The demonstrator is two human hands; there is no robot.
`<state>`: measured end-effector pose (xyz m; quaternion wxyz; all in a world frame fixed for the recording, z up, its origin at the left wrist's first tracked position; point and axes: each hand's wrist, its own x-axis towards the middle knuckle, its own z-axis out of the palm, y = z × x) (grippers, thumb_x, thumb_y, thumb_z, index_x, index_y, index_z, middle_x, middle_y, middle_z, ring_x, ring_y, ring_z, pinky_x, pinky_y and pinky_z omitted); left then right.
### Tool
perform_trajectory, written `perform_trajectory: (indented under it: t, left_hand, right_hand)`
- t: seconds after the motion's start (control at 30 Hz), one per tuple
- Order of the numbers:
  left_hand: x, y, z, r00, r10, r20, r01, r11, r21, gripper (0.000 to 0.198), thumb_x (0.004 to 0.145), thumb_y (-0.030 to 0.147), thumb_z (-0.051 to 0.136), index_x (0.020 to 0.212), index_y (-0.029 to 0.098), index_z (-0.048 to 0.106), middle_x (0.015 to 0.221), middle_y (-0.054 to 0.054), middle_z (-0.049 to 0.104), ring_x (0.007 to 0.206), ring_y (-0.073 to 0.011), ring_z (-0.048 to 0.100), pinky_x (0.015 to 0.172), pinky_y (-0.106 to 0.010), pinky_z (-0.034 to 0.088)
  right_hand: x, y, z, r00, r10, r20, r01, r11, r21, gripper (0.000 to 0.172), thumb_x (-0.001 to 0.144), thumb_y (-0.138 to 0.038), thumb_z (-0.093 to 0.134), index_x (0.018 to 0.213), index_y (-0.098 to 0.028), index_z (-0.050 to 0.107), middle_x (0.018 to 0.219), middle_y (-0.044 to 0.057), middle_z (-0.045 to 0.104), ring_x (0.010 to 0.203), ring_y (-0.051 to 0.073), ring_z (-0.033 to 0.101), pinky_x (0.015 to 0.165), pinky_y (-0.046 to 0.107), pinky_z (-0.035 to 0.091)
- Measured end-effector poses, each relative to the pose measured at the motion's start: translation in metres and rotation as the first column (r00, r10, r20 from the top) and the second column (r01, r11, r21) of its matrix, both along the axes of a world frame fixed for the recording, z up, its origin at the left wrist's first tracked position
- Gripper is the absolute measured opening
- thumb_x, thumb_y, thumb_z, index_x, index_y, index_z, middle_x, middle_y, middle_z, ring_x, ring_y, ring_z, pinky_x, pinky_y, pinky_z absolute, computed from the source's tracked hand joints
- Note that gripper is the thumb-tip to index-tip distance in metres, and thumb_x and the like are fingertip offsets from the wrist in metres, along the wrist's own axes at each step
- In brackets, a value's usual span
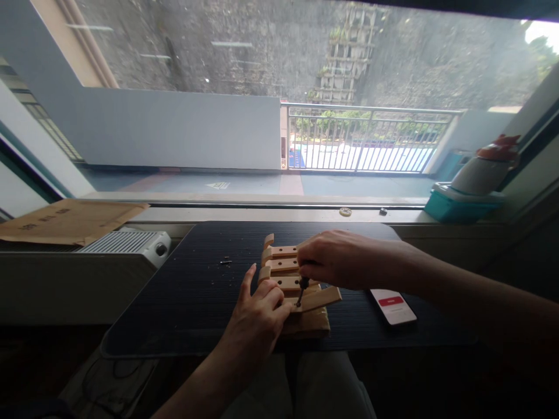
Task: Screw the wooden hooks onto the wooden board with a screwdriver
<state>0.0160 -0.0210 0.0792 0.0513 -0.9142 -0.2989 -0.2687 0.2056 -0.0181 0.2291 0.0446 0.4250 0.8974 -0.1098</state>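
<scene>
In the head view, my right hand (325,256) is closed round the handle of a screwdriver (303,286), which is mostly hidden in the fist. The shaft points down, with its tip at a hole in a loose-angled wooden slat (321,299) at the near end of a wooden assembly (305,330). My left hand (259,311) steadies that slat's left end, fingers bent over it and the index finger stretched out. Farther back, several parallel wooden slats (282,265) show dark holes or screw heads; my right hand covers their right ends.
The assembly lies on a dark table (174,302). A small screw (226,262) and wood crumbs are at left. A phone (395,307) rests under my right forearm. Behind are a windowsill, a brown envelope (65,221), a white radiator (131,244) and a teal box (458,203).
</scene>
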Motion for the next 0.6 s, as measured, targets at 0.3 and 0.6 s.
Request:
perform_trajectory:
  t: [0.3,0.6]
  left_hand:
    - [-0.0004,0.0007,-0.0009,0.999,0.011,-0.034,-0.011,1.0,0.005,0.014,0.079,0.015,0.052,0.08,0.023,0.063,0.075,0.002,0.057,0.096,-0.0184,0.053,0.11,-0.055,0.006]
    - [-0.0005,0.0016,-0.0023,1.0,0.007,-0.027,-0.006,1.0,0.008,0.013,0.079,0.016,0.051,0.078,0.023,0.062,0.075,0.001,0.058,0.096,-0.0185,0.052,0.11,-0.055,0.006]
  right_hand:
    - [0.0021,-0.0025,0.0068,0.997,0.069,-0.027,-0.068,0.997,0.033,0.013,0.081,-0.019,0.046,0.078,-0.019,0.058,0.065,-0.002,0.055,0.054,0.008,0.037,0.051,0.023,0.023]
    - [0.002,0.0043,0.0007,0.997,0.057,-0.047,-0.056,0.998,0.006,0.018,0.084,-0.017,0.043,0.073,-0.015,0.056,0.064,0.0,0.053,0.056,0.008,0.039,0.054,0.023,0.027]
